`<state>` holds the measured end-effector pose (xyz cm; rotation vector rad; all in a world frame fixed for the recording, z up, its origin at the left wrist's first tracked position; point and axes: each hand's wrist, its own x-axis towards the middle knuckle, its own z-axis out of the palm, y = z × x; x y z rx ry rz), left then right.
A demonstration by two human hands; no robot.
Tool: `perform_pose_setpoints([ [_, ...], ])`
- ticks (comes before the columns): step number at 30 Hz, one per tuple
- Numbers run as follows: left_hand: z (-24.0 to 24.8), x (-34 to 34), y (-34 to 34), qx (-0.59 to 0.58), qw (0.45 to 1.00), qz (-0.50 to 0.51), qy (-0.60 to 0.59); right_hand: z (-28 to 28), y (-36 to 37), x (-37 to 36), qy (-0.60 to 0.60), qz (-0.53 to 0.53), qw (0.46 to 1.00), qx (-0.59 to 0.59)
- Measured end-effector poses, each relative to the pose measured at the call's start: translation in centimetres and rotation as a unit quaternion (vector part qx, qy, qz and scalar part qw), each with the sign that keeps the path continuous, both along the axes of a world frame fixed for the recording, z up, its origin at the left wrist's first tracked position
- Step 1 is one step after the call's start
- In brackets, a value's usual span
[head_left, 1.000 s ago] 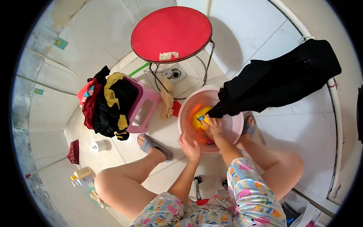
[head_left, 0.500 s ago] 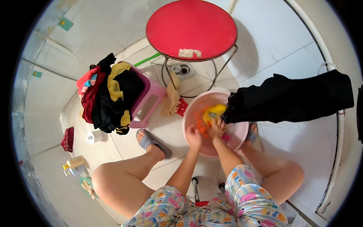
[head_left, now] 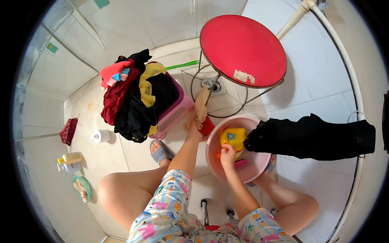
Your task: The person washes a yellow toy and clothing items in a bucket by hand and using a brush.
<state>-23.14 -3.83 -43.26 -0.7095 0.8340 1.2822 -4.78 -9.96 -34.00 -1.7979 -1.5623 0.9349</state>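
A pink basin (head_left: 211,162) stands on the floor between my feet. In it lies a yellow pouch-like item (head_left: 236,137) with a small blue patch, beside something bright pink (head_left: 241,164) and a bit of orange. My right hand (head_left: 228,155) is closed with its fingertips at the yellow item's near edge. My left hand (head_left: 196,128) is outside the basin, down at a beige cloth (head_left: 200,106) and a red object (head_left: 207,125) on the floor; its fingers are mostly hidden. A black garment (head_left: 312,137) stretches from the right to the basin's rim.
A red round stool (head_left: 243,48) stands beyond the basin, next to a floor drain (head_left: 215,86). Black, dark red and yellow clothes (head_left: 133,117) are heaped on a pink plastic stool (head_left: 178,117). Bottles (head_left: 72,158), a white roll (head_left: 101,136) and a green bowl (head_left: 83,188) stand at left.
My left hand has left the basin and moved left to the beige cloth. The yellow item shows more fully, my right hand now at its near edge. The view has shifted.
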Motion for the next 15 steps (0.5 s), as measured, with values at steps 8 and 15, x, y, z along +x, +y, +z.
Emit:
perform_pose_setpoints([
  [8, -2.1, -3.1, 0.5, -0.029, 0.955, 0.111, 0.273, 3.5, -3.2, -3.7, 0.135, -0.049, 0.989, -0.030],
  [15, 17.9, 3.5, 0.0, -0.058, 0.769, 0.123, 0.625, 7.6, -0.4, -3.0, 0.148, -0.080, 0.986, -0.015],
])
